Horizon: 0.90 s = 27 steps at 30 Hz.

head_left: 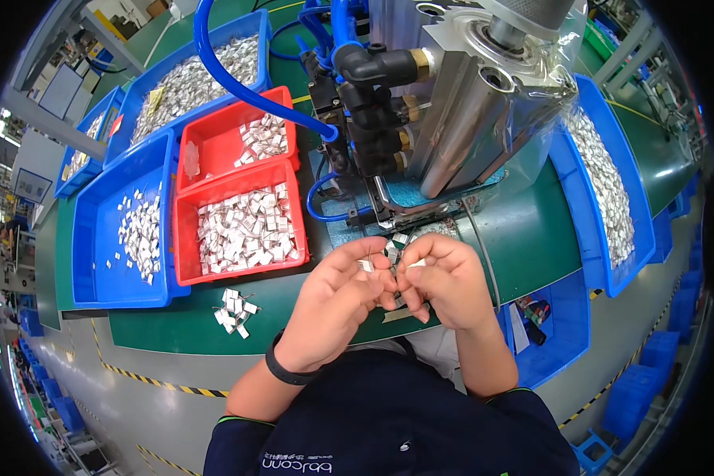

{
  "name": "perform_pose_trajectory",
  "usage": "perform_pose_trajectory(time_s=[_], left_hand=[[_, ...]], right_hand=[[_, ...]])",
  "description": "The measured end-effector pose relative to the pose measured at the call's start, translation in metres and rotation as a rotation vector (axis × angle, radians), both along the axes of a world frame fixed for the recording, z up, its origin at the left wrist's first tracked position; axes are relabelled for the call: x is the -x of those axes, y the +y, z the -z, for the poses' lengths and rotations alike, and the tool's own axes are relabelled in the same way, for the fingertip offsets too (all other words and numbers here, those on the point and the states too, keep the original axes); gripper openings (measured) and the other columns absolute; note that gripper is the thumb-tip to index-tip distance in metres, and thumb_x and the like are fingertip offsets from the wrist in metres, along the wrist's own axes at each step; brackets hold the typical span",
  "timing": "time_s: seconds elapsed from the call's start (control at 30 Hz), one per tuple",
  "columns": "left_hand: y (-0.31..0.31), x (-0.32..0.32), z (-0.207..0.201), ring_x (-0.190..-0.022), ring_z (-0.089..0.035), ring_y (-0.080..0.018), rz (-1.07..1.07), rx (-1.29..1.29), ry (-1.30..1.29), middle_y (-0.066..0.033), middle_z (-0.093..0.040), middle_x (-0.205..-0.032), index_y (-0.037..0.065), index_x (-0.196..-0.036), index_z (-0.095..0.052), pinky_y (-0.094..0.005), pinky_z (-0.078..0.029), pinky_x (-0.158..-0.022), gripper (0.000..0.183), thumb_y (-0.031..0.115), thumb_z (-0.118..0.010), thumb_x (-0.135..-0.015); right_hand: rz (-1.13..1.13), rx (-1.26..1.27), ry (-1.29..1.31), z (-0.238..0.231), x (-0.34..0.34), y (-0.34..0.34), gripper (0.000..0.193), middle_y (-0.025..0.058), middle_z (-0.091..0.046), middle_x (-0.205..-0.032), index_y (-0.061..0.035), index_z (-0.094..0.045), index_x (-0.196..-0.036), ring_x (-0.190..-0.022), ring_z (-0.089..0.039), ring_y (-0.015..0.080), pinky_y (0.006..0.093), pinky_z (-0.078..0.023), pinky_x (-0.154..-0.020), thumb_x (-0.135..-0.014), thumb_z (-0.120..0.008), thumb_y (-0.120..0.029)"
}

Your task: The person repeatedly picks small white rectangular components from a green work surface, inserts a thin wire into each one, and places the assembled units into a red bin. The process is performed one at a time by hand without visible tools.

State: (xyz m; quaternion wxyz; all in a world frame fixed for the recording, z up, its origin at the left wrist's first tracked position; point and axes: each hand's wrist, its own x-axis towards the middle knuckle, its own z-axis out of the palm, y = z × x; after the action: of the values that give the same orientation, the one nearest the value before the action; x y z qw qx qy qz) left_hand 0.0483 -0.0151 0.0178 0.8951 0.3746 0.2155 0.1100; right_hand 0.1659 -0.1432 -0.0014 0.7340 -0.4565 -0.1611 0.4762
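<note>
My left hand (343,290) is closed in a pinch on a small white block with thin metal leads (365,265). Beside it, my right hand (446,279) pinches another small white piece (417,262) between thumb and forefinger. The fingertips of both hands almost meet, just in front of a pneumatic press (484,111) with a silver cylinder. Behind my fingers a few more white pieces lie at the foot of the press, partly hidden. A dark band circles my left wrist.
To the left stand a red bin (302,238) full of white pieces, a second red bin (206,135) and a blue bin (87,262). A loose pile (236,312) lies on the green table (159,329). A blue tray (642,230) stands right; blue hoses (246,87) arch above.
</note>
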Motion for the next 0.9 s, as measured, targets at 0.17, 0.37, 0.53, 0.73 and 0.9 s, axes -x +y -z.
perform_pose_trajectory(time_s=[0.17,0.37,0.53,0.73,0.9], left_hand=[[0.006,0.012,0.008,-0.098,-0.062,-0.0184,0.037,-0.091,-0.035,-0.0132,-0.065,-0.106,-0.004,-0.12,-0.053,-0.028,-0.048,-0.084,0.026,0.008,-0.052,-0.097],[-0.001,0.01,0.015,-0.108,-0.059,-0.0216,-0.081,-0.268,-0.046,-0.0173,-0.06,-0.121,-0.002,-0.113,-0.061,-0.0349,-0.047,-0.091,0.021,0.008,-0.052,-0.096],[-0.006,0.006,0.013,-0.109,-0.058,-0.0209,-0.067,-0.109,-0.077,-0.016,-0.057,-0.127,0.0,-0.108,-0.065,-0.0358,-0.046,-0.094,0.019,0.009,-0.054,-0.095],[-0.006,0.005,0.014,-0.104,-0.057,-0.0182,-0.036,-0.081,-0.05,-0.0131,-0.059,-0.121,0.0,-0.104,-0.066,-0.0337,-0.044,-0.093,0.016,0.007,-0.057,-0.093],[-0.007,0.008,0.022,-0.1,-0.055,-0.0144,-0.061,-0.143,-0.083,-0.0091,-0.057,-0.111,-0.003,-0.099,-0.066,-0.0284,-0.043,-0.088,0.012,0.005,-0.06,-0.092]], right_hand=[[-0.002,-0.007,0.1,0.002,-0.002,-0.001,0.007,0.0067,-0.061,-0.07,0.0022,-0.059,-0.09,-0.049,-0.053,0.008,0.02,-0.038,-0.036,-0.086,-0.063,-0.001],[-0.027,0.09,-0.018,-0.003,0.008,0.005,0.014,0.0033,-0.059,-0.067,0.0028,-0.064,-0.095,-0.049,-0.052,0.0055,0.0191,-0.038,-0.038,-0.088,-0.066,-0.009],[-0.103,0.129,-0.061,-0.006,0.011,0.005,0.014,0.0011,-0.057,-0.065,0.0011,-0.065,-0.095,-0.05,-0.052,0.0046,0.0179,-0.037,-0.041,-0.089,-0.066,-0.012],[-0.087,0.095,-0.136,-0.006,0.011,0.002,0.011,0.0,-0.058,-0.068,0.0,-0.064,-0.087,-0.058,-0.052,0.0031,0.018,-0.038,-0.048,-0.089,-0.065,-0.011],[-0.096,0.114,-0.247,-0.007,0.012,-0.005,0.009,0.0,-0.059,-0.072,-0.0006,-0.062,-0.083,-0.067,-0.052,0.0027,0.0189,-0.04,-0.056,-0.087,-0.066,-0.008]])
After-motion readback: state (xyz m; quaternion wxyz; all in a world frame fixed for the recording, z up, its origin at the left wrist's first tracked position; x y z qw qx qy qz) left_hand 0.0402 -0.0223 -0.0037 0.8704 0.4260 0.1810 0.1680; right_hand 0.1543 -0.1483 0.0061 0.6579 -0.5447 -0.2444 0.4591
